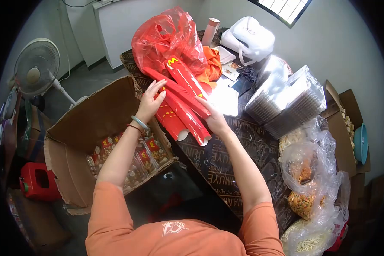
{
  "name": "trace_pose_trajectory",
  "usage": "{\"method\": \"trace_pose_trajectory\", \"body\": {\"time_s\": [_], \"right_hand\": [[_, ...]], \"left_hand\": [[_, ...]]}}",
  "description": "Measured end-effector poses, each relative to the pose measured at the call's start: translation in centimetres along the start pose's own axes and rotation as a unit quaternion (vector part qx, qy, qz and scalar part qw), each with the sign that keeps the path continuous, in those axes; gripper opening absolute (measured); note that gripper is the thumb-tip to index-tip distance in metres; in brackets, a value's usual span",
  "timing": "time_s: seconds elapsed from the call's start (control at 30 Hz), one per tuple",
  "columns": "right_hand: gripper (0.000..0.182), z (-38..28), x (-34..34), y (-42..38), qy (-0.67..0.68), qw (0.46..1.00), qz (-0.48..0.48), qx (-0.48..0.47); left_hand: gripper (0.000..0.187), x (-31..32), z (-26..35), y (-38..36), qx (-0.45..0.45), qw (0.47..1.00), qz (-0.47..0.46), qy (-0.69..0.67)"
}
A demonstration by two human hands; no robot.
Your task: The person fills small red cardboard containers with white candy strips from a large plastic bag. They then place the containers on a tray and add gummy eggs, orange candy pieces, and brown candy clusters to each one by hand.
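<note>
Long red stacks of cartons with yellow markings lie over the near end of the table. One narrow red carton stack (pixel 181 94) runs slantwise between my hands. My left hand (pixel 151 101) holds its upper left part, fingers stretched along it and thumb apart below. My right hand (pixel 215 120) is closed round its lower right end. Below it rest two more red carton stacks (pixel 170 121), their white inner ends facing me. Behind it a shiny red carton stack (pixel 183 77) with a yellow M leans toward a red plastic bag (pixel 170 40).
A cardboard box (pixel 68 145) holding packaged items stands on the left. Right on the table (pixel 209 164) are clear plastic trays (pixel 286 102) and bags of food (pixel 305 205). A white bag (pixel 248 38), a pink bottle (pixel 210 32) and orange cloth (pixel 211 68) lie behind. A fan (pixel 38 66) stands left.
</note>
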State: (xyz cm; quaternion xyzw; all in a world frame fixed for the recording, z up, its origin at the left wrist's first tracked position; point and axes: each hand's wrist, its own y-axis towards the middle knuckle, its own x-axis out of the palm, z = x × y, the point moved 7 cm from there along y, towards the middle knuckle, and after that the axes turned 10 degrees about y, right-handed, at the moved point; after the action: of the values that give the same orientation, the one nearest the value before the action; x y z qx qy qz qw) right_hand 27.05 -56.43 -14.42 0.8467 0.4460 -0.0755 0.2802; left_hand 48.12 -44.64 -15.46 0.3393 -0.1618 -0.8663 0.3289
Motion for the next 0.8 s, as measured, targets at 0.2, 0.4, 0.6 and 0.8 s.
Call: {"method": "trace_pose_trajectory", "body": {"time_s": [0.2,0.4,0.6,0.8], "right_hand": [[0.038,4.9,-0.2,-2.2,0.471,0.806,0.082,0.35],[0.04,8.8,-2.4,-4.9,0.34,0.841,0.161,0.389],[0.033,9.1,-2.4,-5.7,0.317,0.845,0.221,0.37],[0.031,9.0,-3.4,-6.5,0.276,0.859,0.23,0.364]], "left_hand": [[0.055,3.7,2.8,1.1,0.072,0.974,-0.117,0.179],[0.055,8.8,-0.3,1.5,0.014,0.959,-0.215,0.184],[0.059,11.0,0.6,1.7,-0.02,0.96,-0.154,0.232],[0.059,11.5,0.3,1.3,-0.046,0.954,-0.17,0.241]]}}
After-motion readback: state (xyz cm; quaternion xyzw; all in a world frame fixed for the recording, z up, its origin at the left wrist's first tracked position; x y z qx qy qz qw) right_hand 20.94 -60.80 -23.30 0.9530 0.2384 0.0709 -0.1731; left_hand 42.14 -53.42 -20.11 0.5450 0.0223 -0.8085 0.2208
